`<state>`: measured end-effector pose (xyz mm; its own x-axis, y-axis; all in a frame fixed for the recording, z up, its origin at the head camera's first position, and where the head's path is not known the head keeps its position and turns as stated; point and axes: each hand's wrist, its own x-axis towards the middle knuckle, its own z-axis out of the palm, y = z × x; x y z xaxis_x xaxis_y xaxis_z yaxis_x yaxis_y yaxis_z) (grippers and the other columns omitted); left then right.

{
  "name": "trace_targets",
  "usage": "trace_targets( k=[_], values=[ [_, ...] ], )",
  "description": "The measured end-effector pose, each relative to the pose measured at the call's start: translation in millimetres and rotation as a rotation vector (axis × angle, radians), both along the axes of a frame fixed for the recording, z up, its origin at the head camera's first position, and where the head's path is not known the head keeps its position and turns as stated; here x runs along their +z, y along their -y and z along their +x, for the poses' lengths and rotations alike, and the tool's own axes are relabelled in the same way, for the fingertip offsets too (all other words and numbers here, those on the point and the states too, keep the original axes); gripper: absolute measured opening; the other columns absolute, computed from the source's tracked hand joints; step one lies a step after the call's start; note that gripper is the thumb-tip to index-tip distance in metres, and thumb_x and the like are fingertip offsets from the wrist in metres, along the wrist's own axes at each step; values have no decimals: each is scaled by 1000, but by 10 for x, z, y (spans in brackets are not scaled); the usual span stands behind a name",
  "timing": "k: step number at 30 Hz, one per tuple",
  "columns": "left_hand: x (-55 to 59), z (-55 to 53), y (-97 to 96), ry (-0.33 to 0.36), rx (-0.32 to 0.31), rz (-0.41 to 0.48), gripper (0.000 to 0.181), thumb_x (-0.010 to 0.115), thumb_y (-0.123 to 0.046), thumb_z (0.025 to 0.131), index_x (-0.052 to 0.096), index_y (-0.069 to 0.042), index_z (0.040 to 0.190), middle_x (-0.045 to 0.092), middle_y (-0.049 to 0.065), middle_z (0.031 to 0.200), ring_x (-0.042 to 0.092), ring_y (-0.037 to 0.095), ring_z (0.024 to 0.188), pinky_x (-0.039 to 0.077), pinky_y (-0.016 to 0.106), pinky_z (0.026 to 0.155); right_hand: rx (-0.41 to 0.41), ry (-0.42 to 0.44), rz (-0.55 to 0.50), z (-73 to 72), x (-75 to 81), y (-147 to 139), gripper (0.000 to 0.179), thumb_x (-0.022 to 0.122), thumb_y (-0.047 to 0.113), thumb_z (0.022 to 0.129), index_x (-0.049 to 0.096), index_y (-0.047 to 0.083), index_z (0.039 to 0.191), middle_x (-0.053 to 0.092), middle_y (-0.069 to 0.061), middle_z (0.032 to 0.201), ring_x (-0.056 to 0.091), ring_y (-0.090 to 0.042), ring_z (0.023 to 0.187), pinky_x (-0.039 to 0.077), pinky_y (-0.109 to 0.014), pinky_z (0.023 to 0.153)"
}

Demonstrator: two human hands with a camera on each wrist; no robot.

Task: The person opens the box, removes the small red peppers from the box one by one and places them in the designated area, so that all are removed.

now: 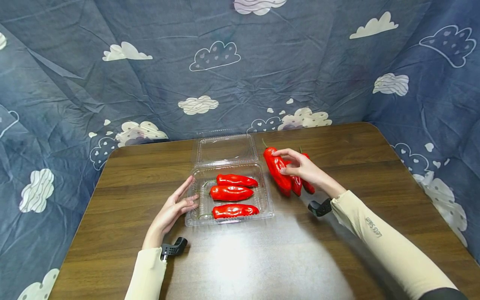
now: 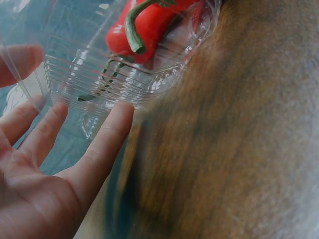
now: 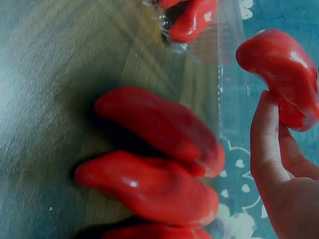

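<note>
My right hand (image 1: 303, 168) pinches a long red pepper (image 1: 276, 171) between thumb and fingers, above other red peppers (image 3: 149, 184) lying side by side on the table. In the right wrist view the held pepper (image 3: 284, 74) is raised apart from them. Left of it, a clear plastic clamshell box (image 1: 266, 208) lies with its lid folded back. Three red peppers (image 1: 231, 193) lie crosswise in its base, their green stems (image 2: 132, 30) pointing left. My left hand (image 1: 170, 212) is at the box's left side, fingers extended, with fingertips (image 2: 122, 109) right at the ribbed wall.
The box's transparent lid (image 1: 226, 151) lies toward the back edge of the wooden table (image 1: 123, 200). Behind the table hangs a blue cloth (image 1: 168, 83) with cloud patterns. Black wrist mounts (image 1: 174, 246) stick out from both wrists near the tabletop.
</note>
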<state>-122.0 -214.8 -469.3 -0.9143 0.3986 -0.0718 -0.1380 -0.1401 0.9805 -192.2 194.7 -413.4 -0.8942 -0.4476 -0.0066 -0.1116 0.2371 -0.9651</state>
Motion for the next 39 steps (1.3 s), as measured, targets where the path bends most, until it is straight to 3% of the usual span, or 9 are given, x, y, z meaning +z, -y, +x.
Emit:
trace_targets(
  k=[6, 20, 27, 39],
  values=[
    [5, -3, -1, -7, -6, 1, 69, 40, 7, 95, 10, -10, 154, 4, 11, 159, 28, 47, 132, 45, 37, 98, -29, 15, -10, -1, -12, -90, 46, 63, 2, 87, 49, 3, 131, 50, -24, 132, 52, -31, 109, 51, -31, 75],
    [18, -12, 3, 5, 2, -6, 68, 40, 8, 95, 11, -10, 154, 5, 10, 159, 28, 47, 132, 45, 38, 97, -103, 60, -51, 19, -61, -282, 45, 58, 0, 89, 46, 1, 131, 47, -25, 132, 52, -24, 108, 53, -28, 77],
    [17, -14, 5, 4, 1, -1, 68, 40, 7, 95, 11, -10, 154, 5, 10, 159, 28, 47, 132, 46, 36, 96, -127, 36, -48, 31, -93, -382, 43, 57, 2, 90, 45, 2, 132, 51, -25, 123, 57, -19, 95, 52, -28, 67],
    [17, -25, 8, 3, -3, 2, 68, 39, 9, 95, 11, -10, 154, 5, 10, 159, 28, 47, 132, 46, 36, 96, -175, 51, -42, 60, -142, -551, 44, 56, 1, 91, 44, 3, 134, 46, -21, 130, 56, -13, 99, 55, -28, 71]
  ],
)
